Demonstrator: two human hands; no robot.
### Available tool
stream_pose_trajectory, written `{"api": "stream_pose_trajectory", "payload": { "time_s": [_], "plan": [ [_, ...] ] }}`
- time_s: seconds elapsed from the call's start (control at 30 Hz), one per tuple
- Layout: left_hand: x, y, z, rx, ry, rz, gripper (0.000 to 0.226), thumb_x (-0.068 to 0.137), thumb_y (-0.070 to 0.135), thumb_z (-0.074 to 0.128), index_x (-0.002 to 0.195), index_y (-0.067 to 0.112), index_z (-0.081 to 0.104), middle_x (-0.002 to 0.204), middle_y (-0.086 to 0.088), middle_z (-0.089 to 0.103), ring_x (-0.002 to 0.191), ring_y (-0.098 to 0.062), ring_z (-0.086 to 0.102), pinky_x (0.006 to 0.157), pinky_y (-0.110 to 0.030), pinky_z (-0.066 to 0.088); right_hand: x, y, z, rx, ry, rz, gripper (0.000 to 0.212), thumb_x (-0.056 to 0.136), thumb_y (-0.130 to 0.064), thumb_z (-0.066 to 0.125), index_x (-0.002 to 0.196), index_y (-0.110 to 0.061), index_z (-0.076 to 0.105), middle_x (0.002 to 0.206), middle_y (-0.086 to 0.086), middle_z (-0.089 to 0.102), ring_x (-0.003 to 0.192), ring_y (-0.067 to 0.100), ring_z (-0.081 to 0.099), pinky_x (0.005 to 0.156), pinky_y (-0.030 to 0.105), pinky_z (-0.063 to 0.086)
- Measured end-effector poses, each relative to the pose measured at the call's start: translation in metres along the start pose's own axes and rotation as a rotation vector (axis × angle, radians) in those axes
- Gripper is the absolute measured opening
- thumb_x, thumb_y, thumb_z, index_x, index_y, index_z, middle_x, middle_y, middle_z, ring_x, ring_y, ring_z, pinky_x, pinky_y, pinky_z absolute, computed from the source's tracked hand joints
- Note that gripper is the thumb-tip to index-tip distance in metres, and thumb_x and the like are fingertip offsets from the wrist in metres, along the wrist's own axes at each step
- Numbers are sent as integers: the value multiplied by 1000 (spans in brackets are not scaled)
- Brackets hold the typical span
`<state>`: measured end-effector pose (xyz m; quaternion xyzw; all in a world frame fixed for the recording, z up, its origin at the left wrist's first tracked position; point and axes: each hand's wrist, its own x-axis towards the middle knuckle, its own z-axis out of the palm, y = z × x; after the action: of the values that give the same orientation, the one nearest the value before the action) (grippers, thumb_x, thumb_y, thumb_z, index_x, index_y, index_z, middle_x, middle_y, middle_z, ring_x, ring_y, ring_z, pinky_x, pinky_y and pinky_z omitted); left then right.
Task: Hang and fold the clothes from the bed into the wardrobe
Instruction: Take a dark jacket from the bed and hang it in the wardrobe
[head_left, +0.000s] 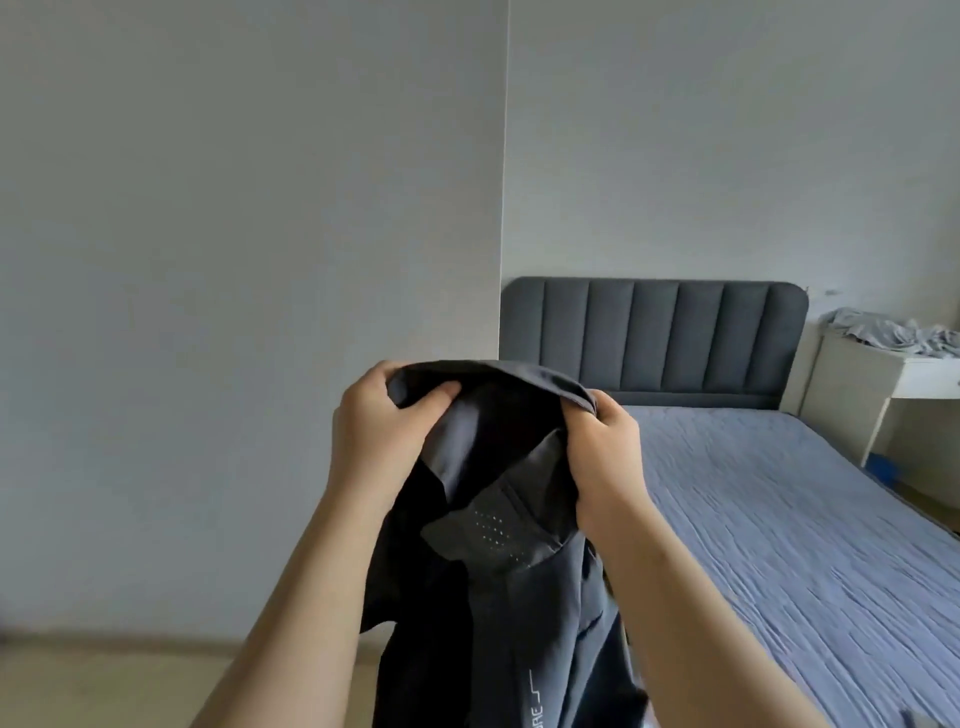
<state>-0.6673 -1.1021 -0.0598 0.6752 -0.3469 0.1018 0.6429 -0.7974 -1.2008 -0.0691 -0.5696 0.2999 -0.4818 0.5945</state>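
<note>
A dark grey garment (498, 545) with a perforated panel and white lettering near its lower edge hangs in front of me. My left hand (379, 431) grips its upper edge on the left. My right hand (605, 462) grips the same edge on the right, so the fabric stretches between them and droops below. The bed (810, 545), covered by a wrinkled blue sheet, lies to the right behind the garment. No wardrobe is in view.
A dark grey padded headboard (654, 338) stands against the far wall. A white side table (904, 384) at the right holds a crumpled light grey-blue cloth (883, 332). A plain grey wall (234, 260) fills the left. Beige floor shows at bottom left.
</note>
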Motion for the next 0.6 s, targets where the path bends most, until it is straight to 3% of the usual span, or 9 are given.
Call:
{"api": "stream_pose_trajectory", "payload": {
  "time_s": [0.07, 0.17, 0.4, 0.53, 0.6],
  "plan": [
    [-24, -13, -11, 65, 40, -68, 15, 70, 34, 72, 68, 27, 60, 67, 22, 64, 68, 2, 60, 58, -18, 43, -16, 14, -4, -34, -56, 56, 19, 88, -9, 47, 80, -7, 64, 69, 3, 60, 66, 14, 53, 61, 26, 44],
    [-62, -22, -30, 140, 113, -128, 16, 74, 33, 71, 66, 26, 58, 67, 28, 62, 67, 10, 57, 52, -8, 39, -41, 33, -11, -70, -147, 149, 21, 88, -8, 48, 75, -10, 64, 69, 5, 60, 66, 17, 53, 60, 28, 44],
    [-137, -38, -104, 236, 235, -295, 15, 75, 33, 70, 68, 24, 61, 67, 26, 63, 66, 8, 57, 59, -15, 43, -112, 66, 10, -103, -386, 320, 17, 89, -10, 49, 77, -6, 61, 73, 9, 56, 69, 19, 50, 64, 31, 41],
    [-171, -43, -157, 246, 343, -366, 15, 76, 30, 71, 67, 23, 61, 64, 20, 64, 68, 0, 59, 61, -22, 44, -154, 72, 30, -67, -709, 435, 11, 86, -20, 64, 91, -11, 67, 86, 8, 73, 81, 23, 69, 76, 35, 55],
    [-183, -43, -181, 229, 362, -394, 14, 77, 27, 70, 67, 25, 62, 64, 18, 65, 69, -4, 60, 60, -22, 44, -174, 76, 43, -31, -911, 485, 27, 79, -17, 72, 105, -13, 64, 95, 6, 73, 87, 22, 70, 81, 37, 56]
  ]
}}
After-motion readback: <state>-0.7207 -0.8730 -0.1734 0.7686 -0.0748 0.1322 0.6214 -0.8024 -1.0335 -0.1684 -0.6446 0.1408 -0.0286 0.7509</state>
